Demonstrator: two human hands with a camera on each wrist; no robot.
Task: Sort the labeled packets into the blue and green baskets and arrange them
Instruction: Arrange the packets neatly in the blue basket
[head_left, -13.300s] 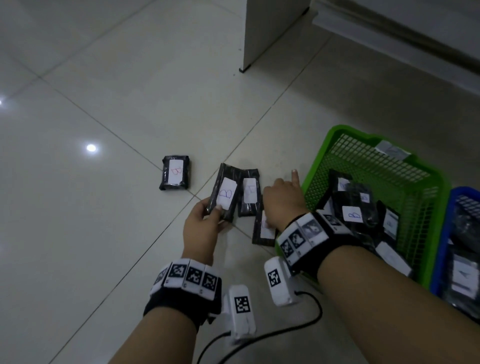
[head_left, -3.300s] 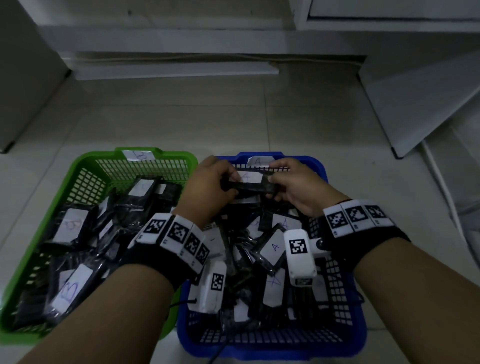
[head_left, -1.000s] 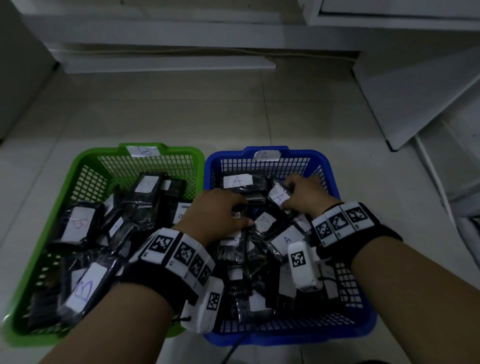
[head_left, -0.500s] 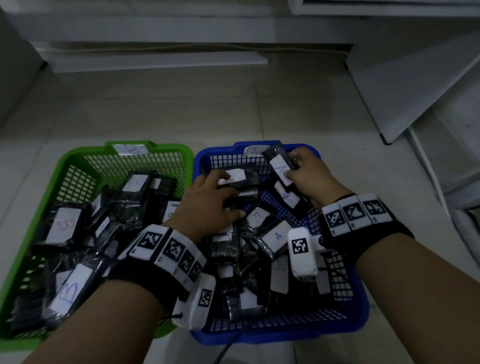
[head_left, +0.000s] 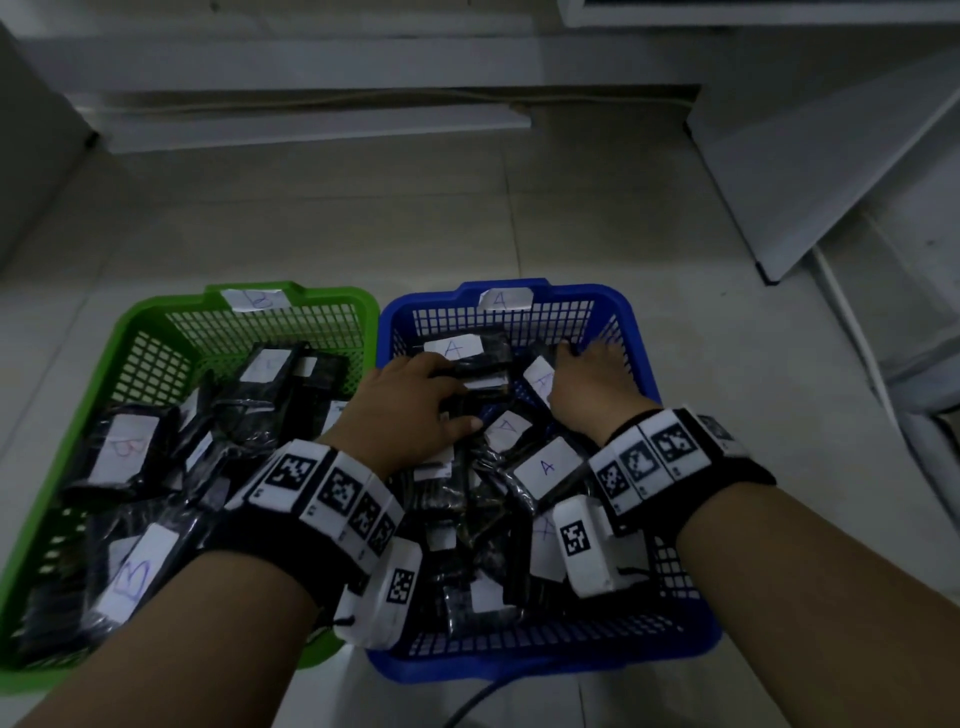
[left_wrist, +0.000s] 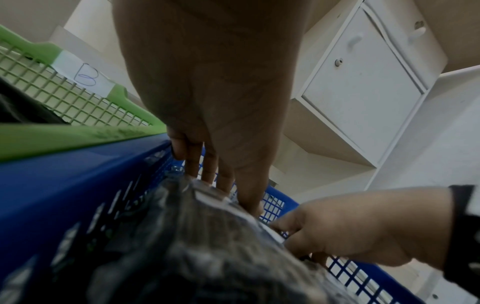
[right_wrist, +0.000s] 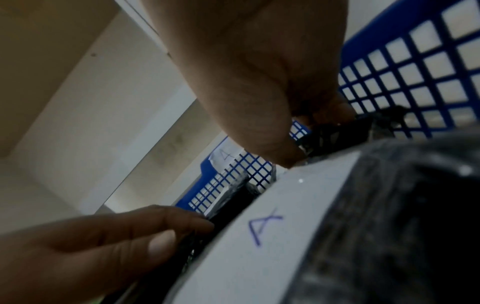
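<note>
Fingers (head_left: 447, 387) of both hands rest loosely on packets (head_left: 545, 466) — two baskets (head_left: 644, 358), one blue.

The head view is dim and bluish, with flat, weak light and wide-angle bending at its edges. In both wrist views the near black plastic-wrapped packets (left_wrist: 207, 257) are blurred and grainy. The white cabinet (left_wrist: 363, 86) behind looks brighter and sharper.
</note>
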